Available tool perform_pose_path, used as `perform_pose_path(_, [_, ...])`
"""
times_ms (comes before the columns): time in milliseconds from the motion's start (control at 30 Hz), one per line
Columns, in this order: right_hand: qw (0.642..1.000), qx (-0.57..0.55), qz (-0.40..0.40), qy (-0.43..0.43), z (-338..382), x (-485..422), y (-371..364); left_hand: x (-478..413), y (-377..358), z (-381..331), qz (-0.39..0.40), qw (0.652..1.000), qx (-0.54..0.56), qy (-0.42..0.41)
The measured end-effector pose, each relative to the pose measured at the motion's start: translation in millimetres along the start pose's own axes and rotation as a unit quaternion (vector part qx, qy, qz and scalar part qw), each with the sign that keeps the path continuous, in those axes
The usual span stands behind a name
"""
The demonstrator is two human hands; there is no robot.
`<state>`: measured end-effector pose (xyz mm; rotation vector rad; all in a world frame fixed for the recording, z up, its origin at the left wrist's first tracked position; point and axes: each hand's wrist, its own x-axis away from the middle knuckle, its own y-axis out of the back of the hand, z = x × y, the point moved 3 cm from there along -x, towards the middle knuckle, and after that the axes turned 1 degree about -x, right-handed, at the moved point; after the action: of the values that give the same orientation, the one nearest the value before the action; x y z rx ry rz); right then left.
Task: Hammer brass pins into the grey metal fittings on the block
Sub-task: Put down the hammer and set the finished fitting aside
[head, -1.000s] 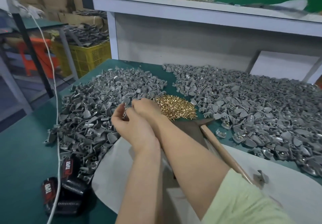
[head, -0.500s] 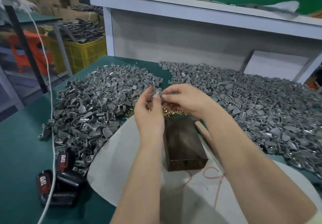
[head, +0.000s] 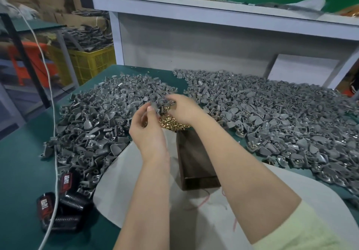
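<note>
A pale green sleeve (head: 303,228) covers the right arm at the lower edge. Both bare forearms reach forward over a pale grey sheet (head: 120,181) spread on the green desk (head: 23,172). Between the arms, a dark brown wooden block (head: 194,164) stands on the sheet. Just beyond it the left hand (head: 150,133) is raised, its thumb and curled fingers pinching one small grey metal fitting (head: 156,107). The right hand (head: 184,109) hangs close beside it over a heap of small brass pins (head: 171,122). Its fingers are bent down and blurred, so it is unclear whether it holds anything. A left pile of loose grey fittings (head: 97,117) and a larger right pile (head: 281,117) flank the pins.
</note>
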<state>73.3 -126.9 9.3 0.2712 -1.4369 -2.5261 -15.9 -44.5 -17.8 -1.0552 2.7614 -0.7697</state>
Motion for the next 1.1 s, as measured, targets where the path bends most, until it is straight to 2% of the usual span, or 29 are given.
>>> perform_pose_path(67, [0.992, 0.109, -0.006, -0.068, -19.6, -7.2, -5.6, 0.6, -1.7, 0.3, 0.005, 1.0, 0.009, 0.003])
perform_pose_path(133, [0.978, 0.173, 0.045, -0.105, -30.5, -11.5, -17.4, 2.6, -4.9, 0.8, 0.022, 0.999, 0.022, 0.011])
perform_pose_path(533, [0.953, 0.236, 0.136, -0.129, -27.3, -30.2, -31.6, 11.4, -10.1, -0.1, 0.073, 0.997, -0.017, 0.016])
perform_pose_path(600, [0.968, 0.193, 0.095, -0.131, -27.1, -26.7, -28.0, 11.0, -11.4, 0.9, 0.086, 0.996, -0.004, 0.029])
perform_pose_path(667, [0.985, 0.119, 0.019, -0.125, -27.3, -19.6, -18.2, 10.7, -13.2, 2.2, 0.104, 0.994, 0.01, 0.034])
perform_pose_path(733, [0.993, 0.023, -0.06, -0.099, -28.2, -6.2, -1.1, 11.8, -15.7, 2.2, 0.134, 0.991, -0.017, 0.021])
perform_pose_path(800, [0.987, -0.092, -0.1, -0.084, -31.7, 13.5, 19.7, 15.1, -19.9, 2.2, 0.188, 0.98, -0.065, 0.002])
perform_pose_path(867, [0.968, -0.204, -0.108, -0.095, -40.1, 35.7, 37.7, 20.6, -23.4, 4.5, 0.247, 0.959, -0.137, -0.023])
perform_pose_path(933, [0.948, -0.282, -0.105, -0.103, -47.8, 60.8, 50.2, 26.3, -26.3, 8.0, 0.287, 0.921, -0.252, -0.071])
perform_pose_path(1033, [0.925, -0.35, -0.109, -0.101, -54.2, 94.2, 56.1, 35.9, -29.2, 11.3, 0.317, 0.839, -0.418, -0.148])
perform_pose_path(1100, [0.921, -0.359, -0.109, -0.102, -56.0, 106.7, 52.1, 38.6, -30.2, 12.4, 0.307, 0.78, -0.514, -0.182])
